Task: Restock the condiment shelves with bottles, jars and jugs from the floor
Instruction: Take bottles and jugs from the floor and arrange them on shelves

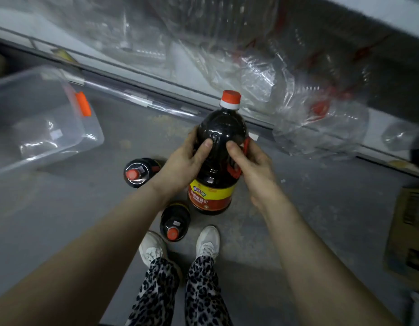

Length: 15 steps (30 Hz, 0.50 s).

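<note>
Both hands clamp one large dark jug (221, 128) between them. The left hand (180, 163) curls round its left flank with the thumb laid on the front. The right hand (250, 165) curls round the other side by the red handle (236, 171), thumb also on the front. A two-handed hold suits a container that looks full and heavy, and it keeps the jug from swinging off its handle.

At far left, a clear bin (39, 118) with an orange latch (82, 105) lies tipped on the floor (62, 208), well apart from the hands and seemingly set out of the way. Nearer in, a smaller dark bottle (140, 171) stands upright just beside the left wrist. A second bottle (174, 222) stands just ahead of the white shoes (154, 249). Both are within easy reach and probably wait their turn.

The jug itself appears lifted off the floor and tilted, its red cap (230, 97) pointing away from the person toward the shelf (123, 68). This suggests it is on its way up to be stocked. Its yellow and red label (210, 195) faces the camera.

Beyond and to the right, crumpled clear plastic wrap (286, 90) covers much of the shelf, so a free spot may have to be found. A cardboard box (410, 231) sits at the right edge, apart from everything else.
</note>
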Motion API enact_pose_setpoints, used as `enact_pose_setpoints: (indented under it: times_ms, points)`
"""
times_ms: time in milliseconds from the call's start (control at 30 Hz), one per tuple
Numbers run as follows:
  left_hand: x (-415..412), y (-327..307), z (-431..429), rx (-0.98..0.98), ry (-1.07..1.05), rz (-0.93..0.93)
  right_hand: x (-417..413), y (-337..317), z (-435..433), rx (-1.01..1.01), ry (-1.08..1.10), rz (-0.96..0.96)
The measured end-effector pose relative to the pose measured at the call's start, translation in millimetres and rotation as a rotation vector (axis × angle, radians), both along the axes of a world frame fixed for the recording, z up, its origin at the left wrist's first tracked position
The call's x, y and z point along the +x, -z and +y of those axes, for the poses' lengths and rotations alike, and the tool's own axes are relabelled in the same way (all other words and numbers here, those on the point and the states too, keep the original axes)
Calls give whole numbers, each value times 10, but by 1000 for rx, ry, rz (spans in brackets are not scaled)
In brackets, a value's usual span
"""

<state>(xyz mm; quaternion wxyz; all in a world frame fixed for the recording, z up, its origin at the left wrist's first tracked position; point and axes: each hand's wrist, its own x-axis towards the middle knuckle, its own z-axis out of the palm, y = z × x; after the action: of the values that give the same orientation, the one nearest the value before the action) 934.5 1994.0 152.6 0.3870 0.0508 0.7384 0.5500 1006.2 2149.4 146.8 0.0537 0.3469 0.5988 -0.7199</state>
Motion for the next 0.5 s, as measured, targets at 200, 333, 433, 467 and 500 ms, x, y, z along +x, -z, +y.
enact_pose_setpoints:
  times_ms: [200, 333, 433, 467, 500]
  points:
    - [-53, -994, -41, 34, 19, 73, -41, -989, -60, 28, 24, 54]
    - [-51, -1623, -117, 69, 14, 121, -31, -1678, -143, 47, 28, 121]
    - [-29, -2054, -177, 124, -15, 133, -21, -2136, -203, 70, 9, 150]
    - [-24, -2201, -197, 145, -17, 142, -17, -2290, -221, 78, 2, 161]
    - [-15, -2348, -214, 161, -15, 153, -11, -2430, -240, 83, -1, 174]
